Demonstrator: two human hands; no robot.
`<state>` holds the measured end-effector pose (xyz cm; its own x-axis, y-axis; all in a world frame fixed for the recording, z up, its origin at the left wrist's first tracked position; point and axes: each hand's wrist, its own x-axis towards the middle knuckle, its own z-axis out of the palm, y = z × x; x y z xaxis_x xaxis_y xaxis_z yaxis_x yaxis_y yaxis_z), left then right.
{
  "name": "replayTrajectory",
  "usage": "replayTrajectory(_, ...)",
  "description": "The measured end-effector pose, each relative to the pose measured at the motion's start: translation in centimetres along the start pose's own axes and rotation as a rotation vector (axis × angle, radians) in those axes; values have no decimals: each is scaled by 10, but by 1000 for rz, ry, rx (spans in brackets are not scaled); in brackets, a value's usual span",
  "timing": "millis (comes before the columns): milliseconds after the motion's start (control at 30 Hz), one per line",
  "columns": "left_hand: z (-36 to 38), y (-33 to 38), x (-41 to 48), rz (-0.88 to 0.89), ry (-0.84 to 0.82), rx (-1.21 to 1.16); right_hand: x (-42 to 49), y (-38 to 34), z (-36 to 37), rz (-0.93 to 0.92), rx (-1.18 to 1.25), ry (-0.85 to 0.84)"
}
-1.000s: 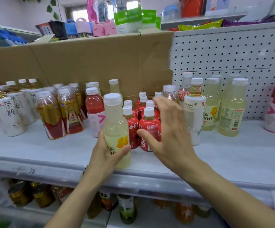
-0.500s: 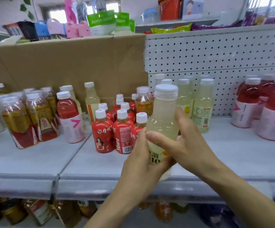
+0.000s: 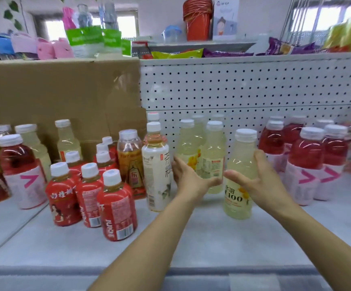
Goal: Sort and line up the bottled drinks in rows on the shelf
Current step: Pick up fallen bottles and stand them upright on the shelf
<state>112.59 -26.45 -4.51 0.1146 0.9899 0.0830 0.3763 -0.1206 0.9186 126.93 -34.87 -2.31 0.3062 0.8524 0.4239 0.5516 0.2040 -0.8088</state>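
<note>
Your right hand (image 3: 260, 181) wraps around a pale yellow lemon-drink bottle (image 3: 240, 177) standing upright on the white shelf (image 3: 201, 238), just in front and to the right of a cluster of matching pale yellow bottles (image 3: 199, 152) against the pegboard (image 3: 243, 87). Your left hand (image 3: 188, 178) lies open, fingers spread, against the front of that cluster, gripping nothing, beside a white-labelled tea bottle (image 3: 156, 166). Small red juice bottles (image 3: 115, 204) crowd the shelf at left; taller red drinks (image 3: 306, 162) stand at right.
</note>
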Motion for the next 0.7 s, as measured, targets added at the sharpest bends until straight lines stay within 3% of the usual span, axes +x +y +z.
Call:
replayTrajectory(367,20,-15,42,-20,49,39,46,20,1,-11,12,-101)
replayTrajectory(567,7,-15,15,40,-33,83,48,24,8,-10,-10,-63)
replayTrajectory(633,1,-9,-11,164,-36,193,46,27,12,-27,-49,-36)
replayTrajectory(700,-9,-2,-43,382,91,319,42,28,16,-62,-115,36)
